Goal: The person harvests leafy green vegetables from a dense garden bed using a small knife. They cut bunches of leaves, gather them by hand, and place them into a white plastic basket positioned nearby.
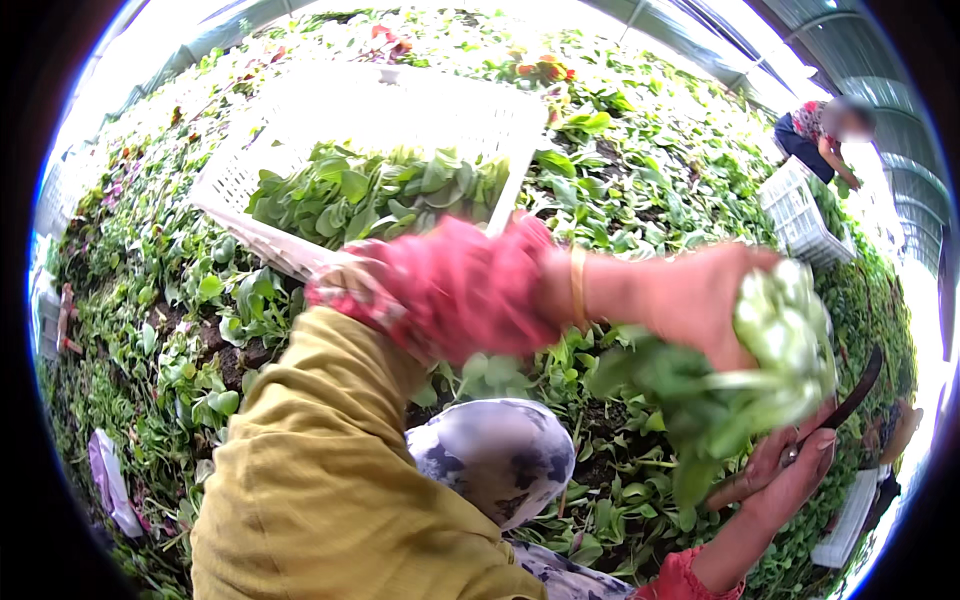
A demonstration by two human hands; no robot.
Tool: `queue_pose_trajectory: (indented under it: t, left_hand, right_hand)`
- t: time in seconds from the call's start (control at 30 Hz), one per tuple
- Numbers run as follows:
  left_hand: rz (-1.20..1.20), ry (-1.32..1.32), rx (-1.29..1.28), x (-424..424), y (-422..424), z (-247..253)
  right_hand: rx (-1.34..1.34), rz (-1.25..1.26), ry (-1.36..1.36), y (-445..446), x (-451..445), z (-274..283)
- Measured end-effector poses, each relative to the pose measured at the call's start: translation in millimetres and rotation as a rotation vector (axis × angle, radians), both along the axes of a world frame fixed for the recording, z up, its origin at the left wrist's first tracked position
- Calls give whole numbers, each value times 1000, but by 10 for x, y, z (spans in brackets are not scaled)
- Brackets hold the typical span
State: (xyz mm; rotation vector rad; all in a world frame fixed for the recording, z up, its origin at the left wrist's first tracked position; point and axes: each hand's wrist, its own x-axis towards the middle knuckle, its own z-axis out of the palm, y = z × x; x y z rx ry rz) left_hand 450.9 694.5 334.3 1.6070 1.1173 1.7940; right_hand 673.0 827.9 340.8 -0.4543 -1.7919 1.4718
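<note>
My left hand (690,300), blurred by motion, grips a bunch of leafy greens (784,330) with pale cut stems at the right; the leaves hang down below it. Just under the bunch, my right hand (791,465) is closed around the handle of a dark curved knife (859,390), whose blade points up and to the right. A white plastic crate (517,180) stands beyond my left sleeve, with many greens (375,191) lying in it. Low leafy plants (637,517) grow in soil around my knee.
At the upper right a co-worker (810,127) bends beside another white crate (795,202). One more white crate (847,525) is at the lower right, near a partly visible person. A purple and white bag (112,480) lies at the left. Greenhouse framing arches overhead.
</note>
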Motion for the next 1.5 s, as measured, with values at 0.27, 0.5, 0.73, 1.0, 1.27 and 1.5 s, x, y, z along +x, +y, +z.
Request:
queue_pose_trajectory:
  t: [0.27,0.5,0.73,1.0,1.27,1.5]
  left_hand:
    - [937,231,-631,-2223,-2120,125]
    - [1156,253,-1366,-3206,-2283,-971]
    - [1686,58,-1507,-3530,-1613,-2613]
    - [1947,382,-1313,-4133,-2260,-3940]
    - [1770,377,-1199,-4434,-1938,-3643]
    - [1618,780,-1132,-4318,-1723,-2487]
  right_hand:
    - [-314,-1,-23,239,-575,-486]
    - [-401,-189,-235,688,-516,-1036]
    - [-331,-445,-377,847,-226,-906]
    - [-86,-586,-428,1306,487,173]
    - [-99,-1198,-714,799,2656,-190]
    - [-804,-601,-1155,289,2927,-1535]
